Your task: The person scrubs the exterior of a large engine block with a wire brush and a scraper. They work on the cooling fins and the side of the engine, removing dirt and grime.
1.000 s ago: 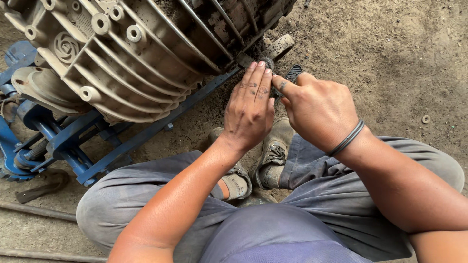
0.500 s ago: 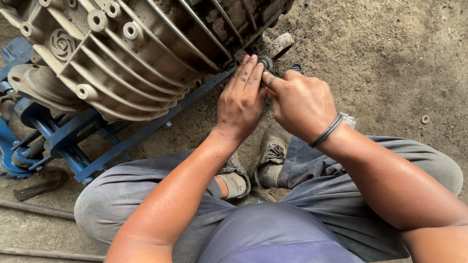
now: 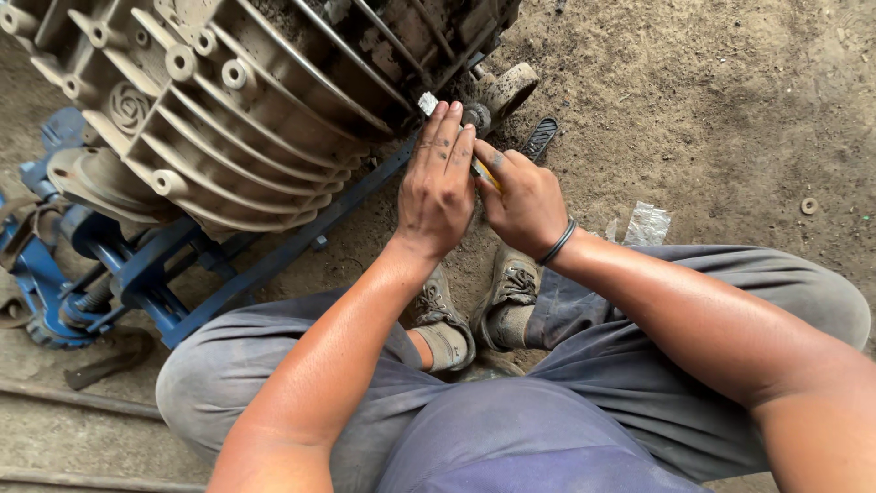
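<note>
The left hand (image 3: 438,187) lies flat with its fingers straight and together, fingertips pressed against the lower edge of the ribbed grey metal housing (image 3: 228,100), holding nothing that shows. The right hand (image 3: 522,203) is just beside it, touching it, its fingers curled closed around a slim yellow-handled tool (image 3: 484,173) whose tip disappears behind the left fingers; what the tip meets cannot be made out. A dark band (image 3: 557,245) circles the right wrist.

The housing rests on a blue steel frame (image 3: 137,274) that runs diagonally across the dirt floor (image 3: 730,110). Left of the hands the housing and frame close off all room; to the right and above the right hand the floor lies open. Just beyond the fingertips sit a round metal roller (image 3: 509,89) and a small black ribbed piece (image 3: 541,137), both crowding the working spot. A scrap of clear plastic (image 3: 648,224) lies near the right forearm and a small washer (image 3: 808,205) well apart towards the right edge. The person's two worn shoes (image 3: 511,292) are planted directly below the hands, between the knees.

Compared with half a second ago, both hands have shifted slightly up towards the housing edge, and the yellow handle now shows between them
</note>
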